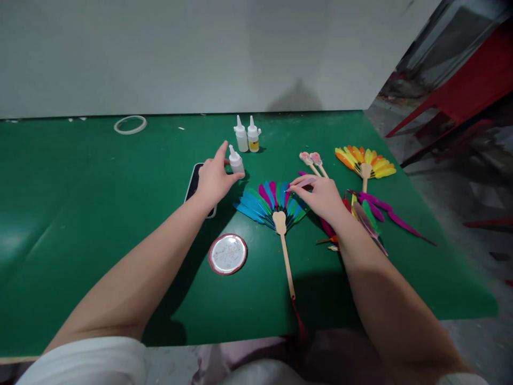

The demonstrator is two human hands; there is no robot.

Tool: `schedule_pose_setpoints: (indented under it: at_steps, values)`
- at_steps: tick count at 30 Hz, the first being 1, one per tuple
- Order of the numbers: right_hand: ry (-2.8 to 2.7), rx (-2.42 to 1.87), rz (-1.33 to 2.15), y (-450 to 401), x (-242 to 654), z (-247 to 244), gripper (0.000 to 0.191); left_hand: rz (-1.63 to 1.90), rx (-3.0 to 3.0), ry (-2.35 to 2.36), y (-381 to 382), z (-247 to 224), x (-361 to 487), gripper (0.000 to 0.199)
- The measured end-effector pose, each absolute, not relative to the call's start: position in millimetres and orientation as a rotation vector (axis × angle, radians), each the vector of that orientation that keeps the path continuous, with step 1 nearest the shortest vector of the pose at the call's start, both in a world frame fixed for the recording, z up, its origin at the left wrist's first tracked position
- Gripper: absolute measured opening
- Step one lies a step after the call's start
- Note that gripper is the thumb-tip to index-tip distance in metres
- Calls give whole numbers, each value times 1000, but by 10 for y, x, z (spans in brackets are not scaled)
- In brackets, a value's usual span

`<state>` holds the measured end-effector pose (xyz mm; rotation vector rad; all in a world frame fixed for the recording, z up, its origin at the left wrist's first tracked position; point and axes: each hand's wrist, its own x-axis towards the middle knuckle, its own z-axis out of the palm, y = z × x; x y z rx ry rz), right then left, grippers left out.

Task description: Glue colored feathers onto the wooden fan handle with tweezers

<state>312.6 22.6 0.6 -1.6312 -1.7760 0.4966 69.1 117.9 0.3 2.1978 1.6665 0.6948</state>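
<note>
My left hand (214, 179) has its thumb and a finger about a small white glue bottle (236, 162), with the index finger raised beside the nozzle. The bottle looks upright at the table surface. In my right hand (320, 193) is a slender pale pink tool, apparently tweezers (306, 182), its tip over the upper right feathers of a feather fan (279, 220). Blue, green and magenta feathers spread from the fan's wooden head, and a red tassel (298, 318) hangs from its handle. Left of it lies a round, red-rimmed lid (227, 254).
Two more glue bottles (247, 136) stand behind. A phone (193, 184) lies partly under my left hand. To the right are a yellow-orange feather fan (366, 163), two wooden sticks with pink-smeared heads (311, 159) and loose feathers (374, 206). A tape ring (130, 125) lies far left.
</note>
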Motion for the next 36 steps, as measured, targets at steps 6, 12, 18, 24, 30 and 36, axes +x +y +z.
schedule_pose_setpoints:
  at_steps: [6,12,18,24,30,36]
  values:
    - [-1756,-1647,506,230,3120,-11,17,1130,2209,1660,745,335,657,82]
    - [-1718,-1693,528,235,3132,-20,17,593,2567,1219,567,442,1079,29]
    - [-1738,-1627,573,236,3131,-8,14,277,2589,1127,735,183,1343,33]
    - [-1730,-1612,595,230,3124,-21,12,167,2649,1106,766,100,1362,37]
    - [-1730,-1610,596,227,3114,-24,12,137,2686,1081,799,33,1345,39]
    - [-1722,-1610,613,211,3107,0,13,113,2741,1083,784,51,1349,38]
